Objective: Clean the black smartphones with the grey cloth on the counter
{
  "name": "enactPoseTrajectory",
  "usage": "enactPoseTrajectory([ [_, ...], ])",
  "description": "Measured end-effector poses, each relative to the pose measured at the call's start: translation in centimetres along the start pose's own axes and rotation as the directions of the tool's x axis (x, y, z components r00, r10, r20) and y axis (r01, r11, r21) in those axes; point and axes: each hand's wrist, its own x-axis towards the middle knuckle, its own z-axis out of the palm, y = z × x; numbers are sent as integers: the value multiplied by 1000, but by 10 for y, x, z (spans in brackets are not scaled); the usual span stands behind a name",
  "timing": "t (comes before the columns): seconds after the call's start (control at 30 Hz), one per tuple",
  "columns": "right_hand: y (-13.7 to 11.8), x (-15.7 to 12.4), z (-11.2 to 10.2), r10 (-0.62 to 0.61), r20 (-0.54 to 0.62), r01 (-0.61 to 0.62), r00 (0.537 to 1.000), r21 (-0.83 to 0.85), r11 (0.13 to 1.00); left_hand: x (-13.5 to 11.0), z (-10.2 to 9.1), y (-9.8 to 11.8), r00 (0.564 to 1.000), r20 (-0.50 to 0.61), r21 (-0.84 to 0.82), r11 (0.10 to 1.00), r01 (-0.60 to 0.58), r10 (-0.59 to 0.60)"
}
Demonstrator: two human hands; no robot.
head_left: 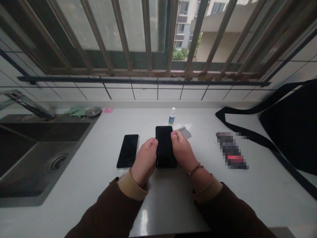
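A black smartphone (165, 148) with a dark screen is held upright between my two hands above the white counter. My left hand (145, 158) grips its left edge, thumb along the side. On the opposite edge my right hand (182, 148) is closed, its thumb near the upper corner; a thin bracelet circles that wrist. The fingers behind the phone are hidden. A second smartphone (128, 151) lies screen up on the counter, left of my left hand. Beyond the held phone stands a small white bottle (171, 116) with a blue label. A grey cloth (185, 132) lies behind my right hand.
At the left is a steel sink (71, 132) with a faucet (32, 105). A green cloth (77, 111), a round metal strainer (93, 112) and a pink piece (108, 110) lie along the back. A black bag (292, 125) with straps and a blurred-out object (232, 151) are at the right.
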Motion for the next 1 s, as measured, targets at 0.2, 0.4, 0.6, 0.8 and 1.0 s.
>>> enactPoseTrajectory([
  [0.2,3,1,0,-6,35,10,999,-118,993,1,-20,23,980,-40,489,859,-152,197],
  [0.4,7,-1,2,22,61,-6,998,-250,968,-6,-43,42,881,-175,983,136,127,439],
  [0.6,3,-4,3,23,76,8,997,-381,925,-7,-53,33,952,-230,972,4,234,201],
  [0.8,2,-6,3,-2,69,39,998,-548,835,-1,-55,34,958,-161,986,5,165,236],
  [1.0,2,-8,0,-30,108,96,994,-688,719,4,-48,30,941,-136,976,206,73,310],
])
